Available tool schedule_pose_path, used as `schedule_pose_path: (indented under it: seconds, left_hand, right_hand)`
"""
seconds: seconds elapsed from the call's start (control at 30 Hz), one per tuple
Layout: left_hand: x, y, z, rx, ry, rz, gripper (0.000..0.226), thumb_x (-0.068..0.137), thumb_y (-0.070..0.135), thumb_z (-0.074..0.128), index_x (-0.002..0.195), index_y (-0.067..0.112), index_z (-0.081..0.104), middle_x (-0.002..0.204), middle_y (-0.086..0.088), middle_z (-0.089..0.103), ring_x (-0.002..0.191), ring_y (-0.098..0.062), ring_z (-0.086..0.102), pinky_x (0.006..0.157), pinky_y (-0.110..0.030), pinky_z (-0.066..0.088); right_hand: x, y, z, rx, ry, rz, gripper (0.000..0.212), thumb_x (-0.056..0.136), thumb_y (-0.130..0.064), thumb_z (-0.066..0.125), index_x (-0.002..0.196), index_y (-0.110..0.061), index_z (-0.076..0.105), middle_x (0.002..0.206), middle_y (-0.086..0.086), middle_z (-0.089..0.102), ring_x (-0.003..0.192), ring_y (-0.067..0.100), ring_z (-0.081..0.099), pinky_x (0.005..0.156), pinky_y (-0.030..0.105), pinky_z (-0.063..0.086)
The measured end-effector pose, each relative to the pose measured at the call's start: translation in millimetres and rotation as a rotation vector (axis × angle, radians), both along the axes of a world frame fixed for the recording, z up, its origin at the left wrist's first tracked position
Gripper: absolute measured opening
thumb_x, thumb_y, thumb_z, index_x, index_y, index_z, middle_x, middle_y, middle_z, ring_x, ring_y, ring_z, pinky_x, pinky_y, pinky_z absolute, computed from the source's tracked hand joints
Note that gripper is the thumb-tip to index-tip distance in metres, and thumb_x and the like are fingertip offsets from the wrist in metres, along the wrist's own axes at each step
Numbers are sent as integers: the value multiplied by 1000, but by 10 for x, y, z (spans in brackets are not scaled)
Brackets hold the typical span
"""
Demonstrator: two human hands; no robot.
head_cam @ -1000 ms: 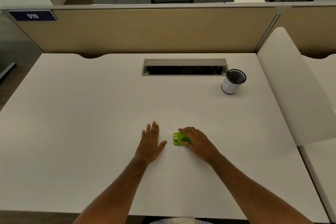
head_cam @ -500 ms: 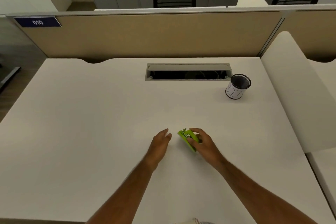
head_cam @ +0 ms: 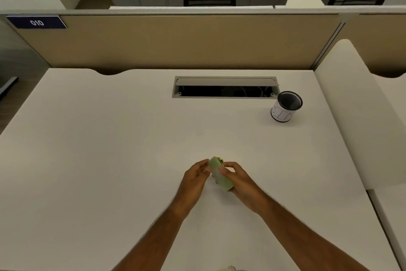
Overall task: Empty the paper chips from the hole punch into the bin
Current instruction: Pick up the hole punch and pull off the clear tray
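Observation:
A small green hole punch (head_cam: 218,173) is held above the white desk (head_cam: 109,160), turned so its pale underside faces up. My right hand (head_cam: 238,180) grips it from the right, fingers wrapped around its side. My left hand (head_cam: 195,177) touches its left edge with the fingertips. The bin (head_cam: 285,107), a small black mesh cup with a white paper label, stands upright at the far right of the desk, well away from both hands.
An open cable tray slot (head_cam: 225,88) is set into the desk at the back centre. A tan partition (head_cam: 175,40) closes off the far edge. A white divider panel (head_cam: 351,105) runs along the right side.
My right hand lifted the punch off the desk and turned it underside up. My left hand left the desk surface and came onto the punch's left edge.

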State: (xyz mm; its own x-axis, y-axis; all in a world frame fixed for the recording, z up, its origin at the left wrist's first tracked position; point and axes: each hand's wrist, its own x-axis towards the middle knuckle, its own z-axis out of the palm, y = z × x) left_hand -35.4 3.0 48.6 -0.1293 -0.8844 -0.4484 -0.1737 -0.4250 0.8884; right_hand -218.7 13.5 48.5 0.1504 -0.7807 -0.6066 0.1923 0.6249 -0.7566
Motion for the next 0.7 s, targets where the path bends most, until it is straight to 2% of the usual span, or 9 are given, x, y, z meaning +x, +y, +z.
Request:
schedule_pose_path:
  seconds: [0.07, 0.2, 0.33, 0.4, 0.47, 0.57, 0.63, 0.7]
  left_hand:
    - [14, 4, 19, -8, -14, 16, 34, 109, 30, 58, 142, 27, 65, 138, 11, 71, 129, -8, 65, 115, -38, 53]
    - [67, 1, 36, -41, -3, 17, 28, 108, 32, 59, 132, 32, 73, 128, 13, 77, 121, -13, 71, 100, -33, 62]
    - [100, -23, 23, -86, -66, -17, 27, 104, 38, 65, 131, 39, 72, 124, 16, 77, 114, -14, 72, 99, -37, 63]
    - [112, -35, 20, -108, -112, -76, 37, 101, 40, 71, 137, 43, 63, 129, 17, 70, 113, -15, 69, 94, -27, 61]
    - [126, -44, 32, -180, -195, -189, 61, 94, 42, 78, 150, 40, 52, 134, 15, 56, 116, -10, 61, 90, -19, 57]
    - [143, -95, 70, -255, -212, -308, 90, 83, 42, 89, 159, 35, 41, 145, 16, 43, 131, -3, 50, 103, -21, 53]
    - [169, -140, 121, -237, -158, -325, 89, 80, 42, 92, 155, 37, 45, 144, 23, 48, 131, 2, 53, 104, -24, 54]
    - [186, -178, 187, -198, -113, -336, 80, 77, 45, 93, 145, 41, 53, 132, 33, 60, 122, 7, 60, 98, -24, 57]
  right_hand:
    - [10, -22, 34, -7, 1, -14, 62, 85, -48, 72, 131, -11, 55, 125, 16, 74, 106, 32, 74, 90, 39, 52]
    - [5, -75, 33, -53, 28, -7, 47, 100, -41, 64, 122, 0, 60, 121, 20, 74, 106, 39, 74, 74, 35, 51]
    - [4, -139, 66, -73, 93, 21, 49, 101, -47, 61, 118, -2, 70, 119, 27, 72, 96, 30, 72, 65, 34, 47]
    - [-13, -152, 87, -68, 77, 36, 51, 101, -50, 60, 119, -5, 73, 113, 23, 76, 92, 31, 74, 61, 32, 46]
    - [-25, -152, 93, -72, 66, 65, 54, 100, -54, 59, 117, -5, 75, 104, 22, 78, 86, 29, 74, 58, 30, 43]
    - [-18, -149, 106, -89, 70, 101, 58, 98, -59, 60, 110, -5, 77, 91, 17, 77, 76, 18, 71, 58, 28, 42]
    - [-11, -150, 125, -105, 67, 134, 59, 98, -61, 59, 109, -6, 78, 90, 19, 77, 77, 19, 70, 59, 27, 42]
    - [-19, -151, 146, -118, 59, 155, 58, 99, -60, 58, 109, -6, 78, 92, 24, 76, 80, 23, 71, 59, 26, 42]
